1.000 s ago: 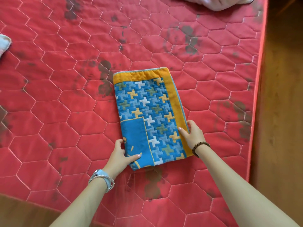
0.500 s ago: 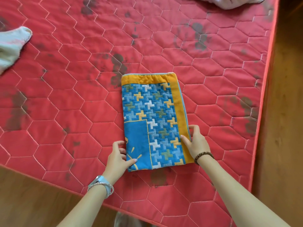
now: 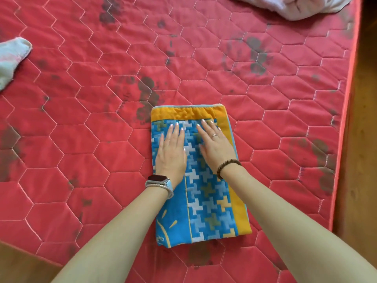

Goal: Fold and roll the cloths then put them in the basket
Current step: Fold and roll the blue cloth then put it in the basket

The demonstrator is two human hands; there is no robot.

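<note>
Now both hands lie flat on the cloth (image 3: 212, 203). The left hand (image 3: 171, 152) is spread out, palm down, fingers straight, pressing on the blue part and gripping nothing. Just beside it, the right hand (image 3: 216, 146) is flat too, fingers straight and a little apart, also gripping nothing. The fingertips of both hands reach almost to the yellow band at the far end of the cloth.

The cloth is folded into a long shape and rests on the red mat (image 3: 81, 139) under both hands and wrists. A watch (image 3: 158, 180) sits on the left wrist and a bead band (image 3: 226, 166) on the right.

Far past the right hand is a white bundle (image 3: 295, 7), maybe another cloth. Far out from the left hand lies a pale sock (image 3: 12, 58).
</note>
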